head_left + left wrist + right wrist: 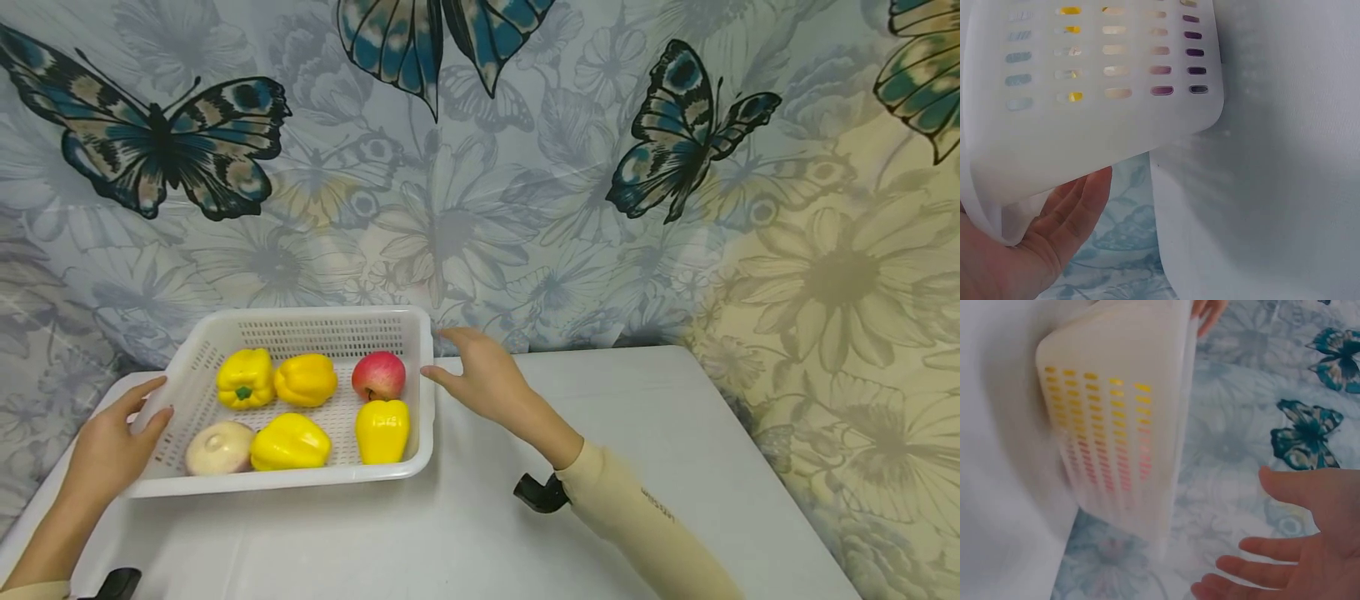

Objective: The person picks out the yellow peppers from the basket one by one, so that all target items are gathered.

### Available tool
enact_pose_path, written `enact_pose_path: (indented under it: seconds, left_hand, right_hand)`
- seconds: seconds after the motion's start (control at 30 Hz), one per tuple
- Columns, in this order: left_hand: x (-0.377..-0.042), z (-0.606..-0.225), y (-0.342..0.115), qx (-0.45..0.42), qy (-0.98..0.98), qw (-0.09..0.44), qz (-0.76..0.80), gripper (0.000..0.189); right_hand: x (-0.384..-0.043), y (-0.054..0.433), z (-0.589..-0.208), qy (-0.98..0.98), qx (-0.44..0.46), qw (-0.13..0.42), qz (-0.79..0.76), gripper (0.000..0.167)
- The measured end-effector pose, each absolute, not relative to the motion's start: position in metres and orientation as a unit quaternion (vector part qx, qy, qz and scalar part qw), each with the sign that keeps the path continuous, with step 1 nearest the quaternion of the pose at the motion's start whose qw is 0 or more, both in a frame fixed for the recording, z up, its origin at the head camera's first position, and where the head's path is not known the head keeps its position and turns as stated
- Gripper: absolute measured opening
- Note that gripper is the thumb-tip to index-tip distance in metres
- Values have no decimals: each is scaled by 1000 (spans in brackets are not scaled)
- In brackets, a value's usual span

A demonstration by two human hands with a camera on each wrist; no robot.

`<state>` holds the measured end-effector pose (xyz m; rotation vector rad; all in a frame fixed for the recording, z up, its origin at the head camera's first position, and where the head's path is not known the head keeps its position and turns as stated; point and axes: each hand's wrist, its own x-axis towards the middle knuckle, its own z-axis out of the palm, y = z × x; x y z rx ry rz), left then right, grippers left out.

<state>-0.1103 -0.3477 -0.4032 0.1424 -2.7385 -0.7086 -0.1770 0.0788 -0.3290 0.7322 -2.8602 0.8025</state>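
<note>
A white plastic basket (277,478) with slotted walls stands on the left of the table. Inside it several yellow bell peppers (291,442) lie around a red apple (378,376) and a round cream vegetable (220,448) with a purplish side, like an onion. My left hand (108,446) grips the basket's left end at the rim; in the left wrist view its fingers (1088,200) reach past the wall, the thumb hidden. Just off the right end is my right hand (487,375), thumb and fingers spread. The right wrist view shows a gap between that hand (1297,537) and the basket (1116,337).
The white table (600,400) extends right of the basket. Behind it hangs a cloth (465,217) with butterflies and flowers, close to the basket's far side. Black wrist mounts (542,493) sit by both cuffs.
</note>
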Motion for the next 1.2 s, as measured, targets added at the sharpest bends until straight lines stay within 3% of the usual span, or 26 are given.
enact_pose_path:
  seconds: [0.57, 0.77, 1.03, 1.2]
  left_hand:
    - [-113, -403, -350, 71, -953, 127, -267, 51]
    - [-112, -404, -350, 72, -951, 127, -272, 51]
    - [-112, -405, -350, 79, -950, 118, -279, 52]
    - [-112, -405, -349, 80, -949, 119, -281, 52]
  right_hand:
    - [-174, 31, -334, -920, 274, -67, 272, 48]
    - [-172, 11, -339, -929, 288, -113, 205, 39]
    - [-164, -14, -344, -954, 269, -104, 85, 31]
    - [-165, -26, -347, -962, 253, -104, 19, 36]
